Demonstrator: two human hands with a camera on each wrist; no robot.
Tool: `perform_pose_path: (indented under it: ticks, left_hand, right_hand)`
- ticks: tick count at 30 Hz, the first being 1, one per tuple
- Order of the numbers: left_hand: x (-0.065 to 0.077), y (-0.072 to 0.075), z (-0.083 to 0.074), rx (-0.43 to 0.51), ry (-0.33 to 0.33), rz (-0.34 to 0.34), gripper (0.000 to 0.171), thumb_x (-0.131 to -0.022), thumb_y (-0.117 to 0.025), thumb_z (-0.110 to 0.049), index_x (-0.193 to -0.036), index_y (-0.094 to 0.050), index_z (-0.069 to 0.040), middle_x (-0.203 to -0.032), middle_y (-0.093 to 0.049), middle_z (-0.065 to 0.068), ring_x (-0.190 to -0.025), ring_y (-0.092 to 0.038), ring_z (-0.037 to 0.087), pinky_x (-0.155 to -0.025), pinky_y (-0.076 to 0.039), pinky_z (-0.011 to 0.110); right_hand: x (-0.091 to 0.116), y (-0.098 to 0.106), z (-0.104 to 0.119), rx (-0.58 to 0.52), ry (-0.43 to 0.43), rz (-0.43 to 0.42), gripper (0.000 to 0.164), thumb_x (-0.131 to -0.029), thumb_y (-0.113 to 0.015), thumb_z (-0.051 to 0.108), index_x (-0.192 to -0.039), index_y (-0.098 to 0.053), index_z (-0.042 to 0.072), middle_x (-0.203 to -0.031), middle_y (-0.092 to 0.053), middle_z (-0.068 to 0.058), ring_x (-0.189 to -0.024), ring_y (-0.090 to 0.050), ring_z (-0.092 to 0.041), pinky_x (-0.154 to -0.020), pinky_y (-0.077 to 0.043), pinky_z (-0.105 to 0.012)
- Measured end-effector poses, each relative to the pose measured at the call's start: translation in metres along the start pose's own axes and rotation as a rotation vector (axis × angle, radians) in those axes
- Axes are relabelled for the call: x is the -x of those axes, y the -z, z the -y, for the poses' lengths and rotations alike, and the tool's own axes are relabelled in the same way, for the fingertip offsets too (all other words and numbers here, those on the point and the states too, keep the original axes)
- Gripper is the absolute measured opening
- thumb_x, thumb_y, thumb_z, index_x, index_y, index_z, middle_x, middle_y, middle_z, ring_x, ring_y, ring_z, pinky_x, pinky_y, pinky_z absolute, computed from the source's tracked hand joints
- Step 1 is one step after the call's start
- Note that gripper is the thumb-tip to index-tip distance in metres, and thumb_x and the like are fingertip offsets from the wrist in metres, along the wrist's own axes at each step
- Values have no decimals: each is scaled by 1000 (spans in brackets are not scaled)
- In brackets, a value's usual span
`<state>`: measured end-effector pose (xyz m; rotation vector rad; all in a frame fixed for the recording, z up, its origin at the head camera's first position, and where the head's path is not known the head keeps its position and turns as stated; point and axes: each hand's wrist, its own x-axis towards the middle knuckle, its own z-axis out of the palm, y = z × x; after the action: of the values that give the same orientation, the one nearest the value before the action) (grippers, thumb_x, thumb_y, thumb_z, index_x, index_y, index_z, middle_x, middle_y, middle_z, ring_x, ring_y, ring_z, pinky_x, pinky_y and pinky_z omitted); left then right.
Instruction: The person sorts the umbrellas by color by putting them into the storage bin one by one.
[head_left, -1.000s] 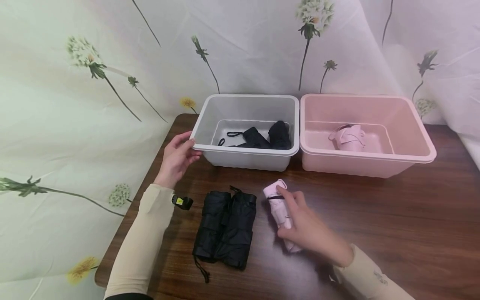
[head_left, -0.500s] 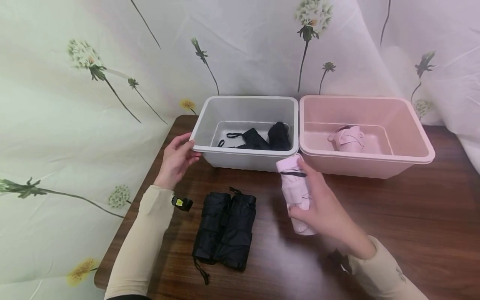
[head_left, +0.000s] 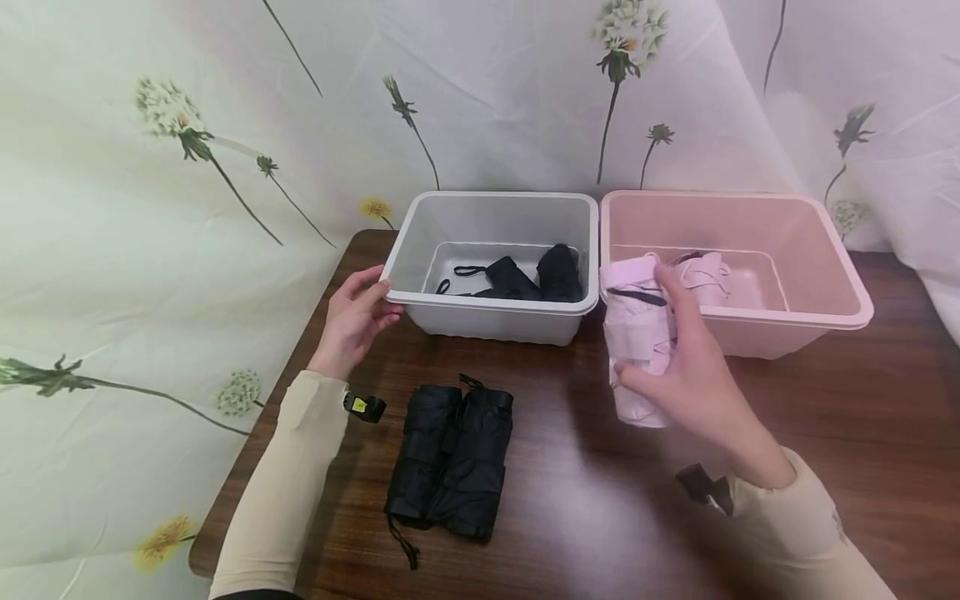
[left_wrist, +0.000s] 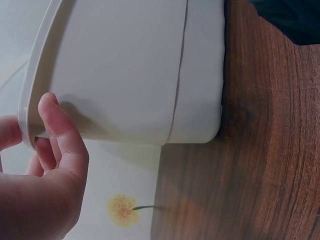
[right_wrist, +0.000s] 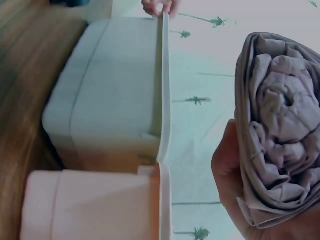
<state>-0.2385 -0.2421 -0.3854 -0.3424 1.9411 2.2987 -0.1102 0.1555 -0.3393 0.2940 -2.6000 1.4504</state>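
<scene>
My right hand grips a folded pink umbrella with a dark band near its top. It is raised above the table, and its top overlaps the front left corner of the pink bin. In the right wrist view the gathered fabric end of the umbrella shows. With thumb and fingers, my left hand holds the left front corner of the grey bin by its rim. The left wrist view shows those fingers curled at the rim. Two folded black umbrellas lie side by side on the table.
Several black umbrellas lie inside the grey bin. Another folded pink umbrella rests in the pink bin. Both bins stand side by side at the back of the brown wooden table, against a flower-print cloth.
My right hand has lifted the pink umbrella off the table and carried it up and right to the pink bin's front edge. The left hand has stayed on the grey bin's rim.
</scene>
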Motion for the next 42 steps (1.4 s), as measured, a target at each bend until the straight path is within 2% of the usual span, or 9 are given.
perform_pose_path:
  ticks: [2, 6, 11, 16, 25, 31, 37, 42]
  left_hand:
    - [0, 0, 0, 1, -3, 1, 41, -93, -65, -18, -131, -50, -15, -117, -50, 6, -69, -65, 13, -65, -57, 23]
    - [0, -1, 0, 11, -12, 6, 40, -93, -64, -16, -131, -50, -15, -117, -51, 7, -68, -65, 13, -64, -57, 23]
    - [0, -1, 0, 5, -9, 2, 41, -93, -64, -17, -132, -50, -15, -117, -51, 6, -68, -65, 13, -64, -57, 22]
    - [1, 1, -1, 1, 4, 1, 44, -93, -65, -19, -133, -49, -15, -119, -50, 6, -70, -65, 13, -64, -57, 22]
    - [2, -1, -1, -6, 5, 2, 44, -93, -65, -18, -134, -49, -15, -123, -50, 11, -68, -65, 12, -64, -57, 22]
    - [3, -1, -1, -9, 4, 1, 44, -93, -64, -19, -134, -48, -15, -122, -51, 11, -68, -65, 12, -64, -57, 22]
    - [3, -1, -1, -12, 3, 0, 46, -93, -65, -20, -135, -48, -15, -119, -52, 10, -67, -65, 12, -64, -57, 22]
    - [4, -1, -1, -6, 2, -9, 44, -94, -64, -19, -134, -49, -15, -118, -52, 10, -66, -64, 12, -63, -57, 21]
  right_hand:
    - [-4, 5, 0, -20, 2, -19, 108, -74, -77, 1, -154, -11, 29, -140, -43, -15, -94, -58, -24, -73, -50, -17]
    - [-12, 15, 0, -55, -22, -59, 106, -76, -75, -1, -154, -11, 31, -132, -43, -15, -91, -57, -19, -68, -54, -20]
    - [-25, 24, -2, -87, -31, -117, 104, -76, -74, -2, -153, -12, 30, -127, -43, -13, -91, -55, -13, -69, -52, -17]
    - [-41, 29, -6, -103, -15, -162, 102, -76, -74, -2, -153, -13, 26, -134, -45, -15, -90, -54, -10, -67, -51, -15]
    - [-66, 31, -21, -160, -137, -190, 97, -81, -72, 6, -153, -11, 30, -145, -39, -17, -94, -52, -12, -71, -50, -15]
    - [-76, 30, -29, -176, -171, -197, 96, -82, -70, 8, -154, -8, 28, -148, -35, -16, -96, -50, -13, -73, -49, -16]
    - [-85, 32, -31, -199, -186, -201, 96, -83, -70, 9, -154, -7, 28, -143, -36, -14, -95, -51, -13, -71, -50, -16]
    - [-94, 35, -32, -179, -254, -218, 90, -87, -68, 22, -154, -9, 27, -145, -33, -15, -103, -49, -14, -76, -50, -18]
